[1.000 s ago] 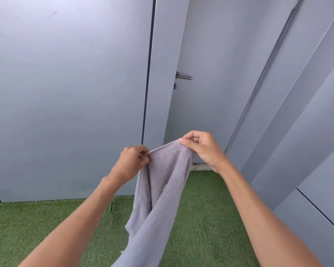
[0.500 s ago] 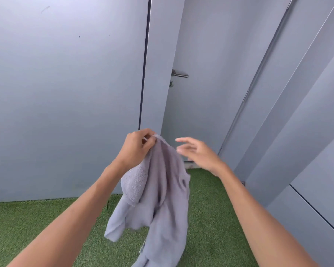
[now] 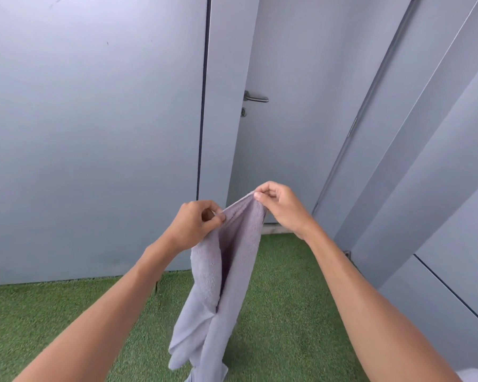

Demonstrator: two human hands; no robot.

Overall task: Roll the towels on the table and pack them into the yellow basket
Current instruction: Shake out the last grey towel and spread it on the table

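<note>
Fingers of the left hand and right hand pinch the grey towel's top edge; its lower end is cut off by the frame above the green turf.

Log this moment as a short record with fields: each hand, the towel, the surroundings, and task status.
left hand: pinches the towel's top edge
right hand: pinches the same edge, slightly higher
towel: pale grey, held up in the air, hanging down between the forearms in loose folds, not rolled
floor: green artificial grass
background: grey wall panels and a door with a metal handle
table and basket: not in view
task status: rolling of this towel not yet begun
</note>
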